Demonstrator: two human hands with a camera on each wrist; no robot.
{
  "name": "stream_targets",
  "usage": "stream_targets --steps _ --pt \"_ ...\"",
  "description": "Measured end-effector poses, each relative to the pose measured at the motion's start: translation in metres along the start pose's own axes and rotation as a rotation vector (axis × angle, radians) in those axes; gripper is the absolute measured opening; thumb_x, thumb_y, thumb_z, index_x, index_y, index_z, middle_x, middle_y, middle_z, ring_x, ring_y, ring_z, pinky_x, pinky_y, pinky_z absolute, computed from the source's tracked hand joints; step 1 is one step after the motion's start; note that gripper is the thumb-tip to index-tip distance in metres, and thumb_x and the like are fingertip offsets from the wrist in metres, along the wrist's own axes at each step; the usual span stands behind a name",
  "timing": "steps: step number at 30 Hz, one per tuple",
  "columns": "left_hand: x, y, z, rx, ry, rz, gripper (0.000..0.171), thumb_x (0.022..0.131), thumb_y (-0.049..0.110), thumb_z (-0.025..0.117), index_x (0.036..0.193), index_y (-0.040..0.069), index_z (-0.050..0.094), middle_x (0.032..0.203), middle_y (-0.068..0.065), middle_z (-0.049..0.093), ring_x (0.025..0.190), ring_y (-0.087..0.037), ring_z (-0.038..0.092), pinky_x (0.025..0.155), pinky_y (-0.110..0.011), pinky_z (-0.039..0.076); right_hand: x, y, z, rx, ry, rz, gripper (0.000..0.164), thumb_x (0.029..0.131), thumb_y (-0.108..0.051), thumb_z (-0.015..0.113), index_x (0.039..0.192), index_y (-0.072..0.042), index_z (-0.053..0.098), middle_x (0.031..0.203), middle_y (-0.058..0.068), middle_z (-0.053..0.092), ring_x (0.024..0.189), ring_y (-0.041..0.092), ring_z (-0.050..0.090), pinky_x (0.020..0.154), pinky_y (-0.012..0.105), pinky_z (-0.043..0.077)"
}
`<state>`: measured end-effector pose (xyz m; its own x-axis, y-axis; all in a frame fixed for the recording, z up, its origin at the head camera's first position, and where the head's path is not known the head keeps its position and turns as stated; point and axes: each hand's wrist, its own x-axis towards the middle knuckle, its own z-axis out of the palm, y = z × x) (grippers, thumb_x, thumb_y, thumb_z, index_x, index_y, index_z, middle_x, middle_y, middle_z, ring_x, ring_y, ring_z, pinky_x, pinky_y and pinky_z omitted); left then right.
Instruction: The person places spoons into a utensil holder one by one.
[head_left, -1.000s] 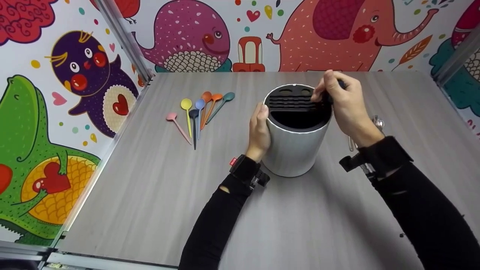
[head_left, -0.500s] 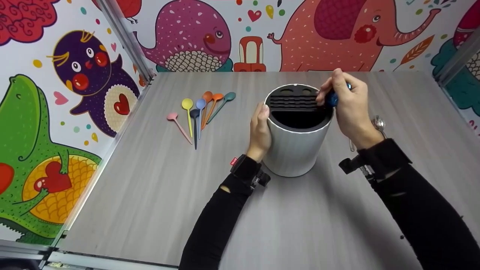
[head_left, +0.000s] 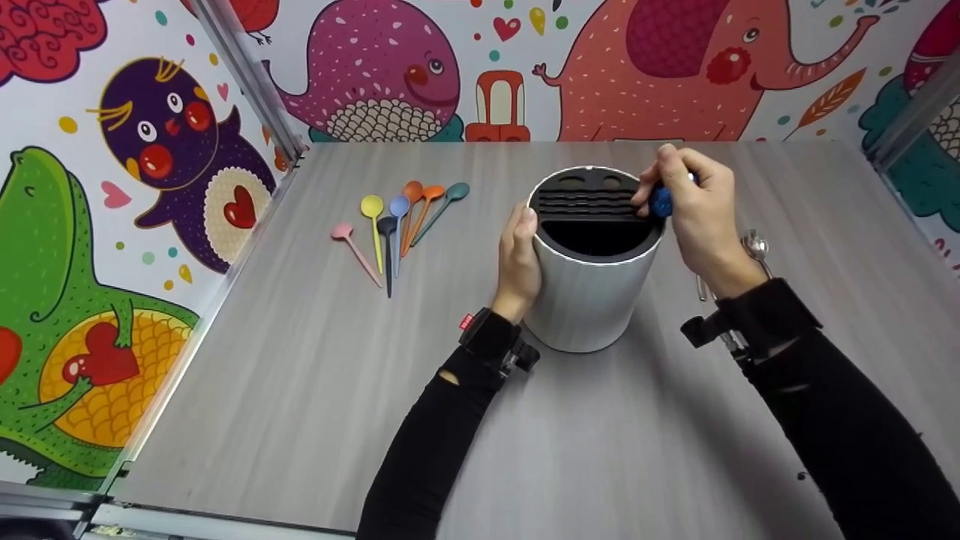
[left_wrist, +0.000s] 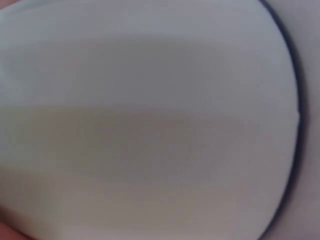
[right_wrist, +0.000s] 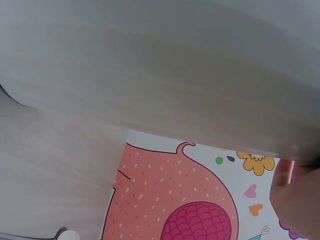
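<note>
A silver-white cylindrical knife and utensil holder (head_left: 589,304) stands upright on the table, its black top insert having slots, two round holes and a large half-round opening. My left hand (head_left: 519,259) grips its left side, thumb near the rim. My right hand (head_left: 701,206) pinches a shiny dark-blue handle (head_left: 661,201) at the right part of the rim; what lies below the handle is hidden. In the left wrist view, the holder wall (left_wrist: 150,130) fills most of the picture. The right wrist view has the holder side (right_wrist: 160,75) above and part of my right hand (right_wrist: 300,202) at the edge.
Several colourful spoons lie fanned out on the left, among them a pink spoon (head_left: 343,232) and a yellow spoon (head_left: 373,210). Metal cutlery (head_left: 756,246) lies partly behind my right wrist. Walls with cartoon animals (head_left: 652,82) border the grey table (head_left: 285,390).
My right hand has shifted slightly right and turned, bringing the blue handle into clearer view at the rim. My left hand and the holder have stayed in place.
</note>
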<state>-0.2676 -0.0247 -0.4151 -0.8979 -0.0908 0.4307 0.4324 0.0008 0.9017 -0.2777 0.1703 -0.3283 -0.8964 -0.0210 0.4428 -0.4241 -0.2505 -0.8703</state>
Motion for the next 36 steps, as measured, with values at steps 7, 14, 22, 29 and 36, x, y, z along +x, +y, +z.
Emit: stream_targets --steps 7,14,22,29,36 --pt "0.001 -0.002 -0.001 0.008 -0.006 0.005 0.051 0.092 0.034 0.024 0.114 0.0 0.055 0.106 -0.01 0.056 0.098 -0.008 0.05 0.094 -0.025 0.04 -0.003 0.002 0.001 0.089 -0.004 -0.011 0.034 0.093 -0.015 0.058 0.074 0.012 0.056 0.059 0.012 0.062 0.052 0.018 0.061 0.051 0.025 0.053" --pt "0.001 -0.001 -0.002 0.011 0.013 0.017 0.057 0.09 0.045 0.025 0.112 0.004 0.057 0.104 -0.008 0.057 0.097 -0.009 0.051 0.092 -0.025 0.041 -0.003 -0.002 -0.005 0.155 -0.06 -0.079 0.029 0.094 -0.009 0.054 0.082 0.018 0.058 0.07 0.016 0.066 0.061 0.021 0.064 0.062 0.027 0.055" --pt "0.0 -0.002 0.0 0.002 0.012 0.004 0.058 0.09 0.045 0.024 0.118 0.004 0.056 0.111 -0.01 0.058 0.103 -0.011 0.053 0.096 -0.028 0.041 -0.003 0.001 -0.036 0.098 -0.037 -0.063 0.032 0.097 -0.011 0.047 0.087 0.016 0.061 0.076 0.014 0.067 0.067 0.021 0.066 0.069 0.026 0.055" --pt "0.0 -0.001 0.0 -0.003 0.014 0.01 0.059 0.09 0.046 0.025 0.119 0.005 0.056 0.112 -0.01 0.059 0.104 -0.011 0.053 0.096 -0.028 0.042 -0.008 0.011 -0.073 -0.339 0.008 0.031 0.026 0.096 -0.022 0.053 0.089 -0.001 0.068 0.076 -0.001 0.069 0.068 0.011 0.065 0.069 0.018 0.053" --pt "0.0 -0.002 -0.001 0.015 0.007 0.004 0.058 0.09 0.046 0.024 0.117 0.006 0.057 0.11 -0.008 0.059 0.103 -0.009 0.052 0.096 -0.025 0.041 -0.018 0.026 -0.107 -0.84 -0.047 0.175 0.031 0.094 -0.032 0.055 0.101 -0.004 0.067 0.078 -0.017 0.061 0.074 0.003 0.056 0.066 0.012 0.045"
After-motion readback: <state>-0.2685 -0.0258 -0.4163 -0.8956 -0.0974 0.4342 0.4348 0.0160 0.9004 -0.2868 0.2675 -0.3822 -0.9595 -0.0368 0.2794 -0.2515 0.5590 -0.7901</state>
